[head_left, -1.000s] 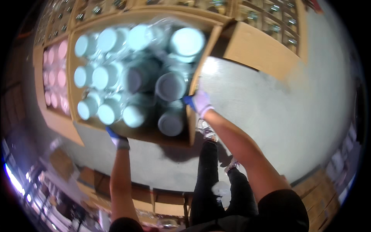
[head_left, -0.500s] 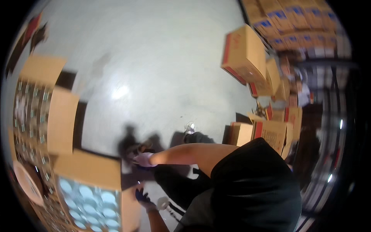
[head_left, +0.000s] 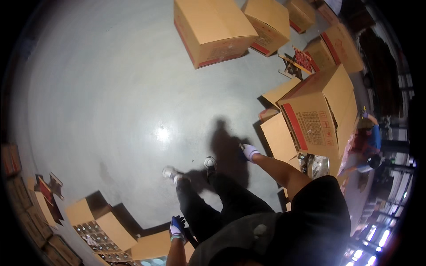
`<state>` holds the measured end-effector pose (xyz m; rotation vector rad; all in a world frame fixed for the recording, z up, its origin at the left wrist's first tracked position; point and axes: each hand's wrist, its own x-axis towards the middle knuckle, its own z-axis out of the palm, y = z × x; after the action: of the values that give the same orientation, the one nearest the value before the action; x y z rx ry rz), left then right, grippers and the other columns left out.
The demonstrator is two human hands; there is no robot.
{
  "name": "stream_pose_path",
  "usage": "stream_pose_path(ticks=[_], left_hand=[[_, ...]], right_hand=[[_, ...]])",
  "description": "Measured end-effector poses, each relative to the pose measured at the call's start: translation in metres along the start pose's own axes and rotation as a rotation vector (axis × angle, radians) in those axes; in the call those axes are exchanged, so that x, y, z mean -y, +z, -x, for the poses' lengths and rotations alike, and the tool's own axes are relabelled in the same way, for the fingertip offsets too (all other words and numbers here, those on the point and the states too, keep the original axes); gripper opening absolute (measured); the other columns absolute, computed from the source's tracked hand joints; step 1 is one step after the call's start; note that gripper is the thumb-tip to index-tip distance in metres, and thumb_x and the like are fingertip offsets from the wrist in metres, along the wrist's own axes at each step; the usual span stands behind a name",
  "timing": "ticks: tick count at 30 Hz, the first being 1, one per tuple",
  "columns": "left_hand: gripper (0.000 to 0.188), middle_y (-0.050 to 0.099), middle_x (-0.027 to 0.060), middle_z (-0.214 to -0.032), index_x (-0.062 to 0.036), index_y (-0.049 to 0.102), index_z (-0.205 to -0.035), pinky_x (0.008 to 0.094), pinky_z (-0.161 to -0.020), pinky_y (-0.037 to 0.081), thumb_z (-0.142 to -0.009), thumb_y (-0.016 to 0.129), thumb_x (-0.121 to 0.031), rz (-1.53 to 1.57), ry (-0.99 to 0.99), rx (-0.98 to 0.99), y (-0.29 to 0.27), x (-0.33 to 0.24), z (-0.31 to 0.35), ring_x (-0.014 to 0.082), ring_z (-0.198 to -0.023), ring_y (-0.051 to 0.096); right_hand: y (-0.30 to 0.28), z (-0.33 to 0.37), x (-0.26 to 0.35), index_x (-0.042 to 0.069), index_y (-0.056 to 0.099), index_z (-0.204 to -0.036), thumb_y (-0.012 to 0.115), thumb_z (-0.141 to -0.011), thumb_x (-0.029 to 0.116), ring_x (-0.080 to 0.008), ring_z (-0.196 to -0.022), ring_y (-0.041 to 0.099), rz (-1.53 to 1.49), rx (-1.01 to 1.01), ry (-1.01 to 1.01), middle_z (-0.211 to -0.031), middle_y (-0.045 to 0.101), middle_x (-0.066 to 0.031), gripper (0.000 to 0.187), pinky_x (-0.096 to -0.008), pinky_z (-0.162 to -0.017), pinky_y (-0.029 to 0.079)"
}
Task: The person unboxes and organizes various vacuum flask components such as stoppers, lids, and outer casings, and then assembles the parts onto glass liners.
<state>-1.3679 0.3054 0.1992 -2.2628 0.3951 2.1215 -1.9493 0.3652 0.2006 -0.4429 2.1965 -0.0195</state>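
Observation:
My right hand point(head_left: 250, 153), in a pale lilac glove with a dark palm, reaches forward over the grey floor. Its fingers merge with my shadow, so I cannot make out whether they hold anything. Right of it is an open cardboard carton point(head_left: 278, 135) with a raised flap, and clear glassware point(head_left: 319, 166) shows beside my forearm. Low at my left side hangs my left hand point(head_left: 177, 227), gloved in white and dark blue, its dark fingertips spread and nothing visible in them. Nearest to it is a carton flap point(head_left: 153, 244), with pale round tops point(head_left: 153, 261) below.
A large carton point(head_left: 310, 119) leans over the open one. Further cartons point(head_left: 217, 29) stand ahead, near a small red-topped stool point(head_left: 303, 60). To the left, a divided carton point(head_left: 97, 239) holds rows of glassware. Another person point(head_left: 372, 137) in blue is at far right.
My view has swung right, carrying the left-hand cartons toward the lower left edge. My right arm has moved from across my body to the right-hand cartons. My left hand hangs farther from the pale round tops.

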Motion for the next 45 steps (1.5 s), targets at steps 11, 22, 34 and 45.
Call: stream_pose_path(ticks=[11,22,34,45], left_hand=[[0.039,0.069,0.0126,-0.107,-0.0022,0.061,-0.118,0.0416,-0.083,0.053,-0.099,0.051,-0.035,-0.893,0.227,-0.143,0.071,-0.365,-0.143,0.0283,-0.092,0.066],[0.034,0.067,0.0232,-0.109,-0.0069,0.068,-0.110,0.0467,-0.086,0.051,-0.096,0.053,-0.034,-1.410,1.356,0.009,0.775,-0.856,-0.114,0.0397,-0.103,0.063],[0.033,0.065,0.0126,-0.102,-0.0083,0.070,-0.097,0.0509,-0.110,0.029,-0.094,0.052,-0.035,-2.381,1.857,0.514,1.125,-0.852,-0.101,0.0304,-0.107,0.056],[0.056,0.009,0.0280,-0.159,-0.0054,0.056,-0.122,0.0493,-0.113,0.030,-0.071,0.079,-0.009,-1.573,1.559,-0.335,0.844,-0.921,0.027,0.0431,-0.140,0.027]], right_hand=[[-0.094,-0.137,0.021,0.004,0.060,-0.119,0.042,-0.101,0.043,-0.0399,-0.113,0.058,-0.424,-0.032,0.188,-0.116,0.063,-0.0262,0.048,-0.0466,-0.093,0.045],[-0.430,-0.472,0.125,0.006,0.048,-0.138,0.041,-0.096,0.011,-0.0330,-0.136,0.041,-0.726,-0.530,-0.170,-0.145,0.047,-0.0182,0.043,-0.0404,-0.113,0.034],[-0.525,-0.619,0.136,0.008,0.035,-0.147,0.052,-0.088,0.008,-0.0354,-0.145,0.025,-0.133,-0.554,-0.156,-0.156,0.029,-0.0167,0.062,-0.0466,-0.119,0.021],[-0.539,-0.645,0.260,0.010,0.044,-0.141,0.061,-0.086,0.026,-0.0393,-0.129,0.044,-0.302,-0.660,-0.246,-0.142,0.042,-0.0227,0.060,-0.0484,-0.109,0.036]])
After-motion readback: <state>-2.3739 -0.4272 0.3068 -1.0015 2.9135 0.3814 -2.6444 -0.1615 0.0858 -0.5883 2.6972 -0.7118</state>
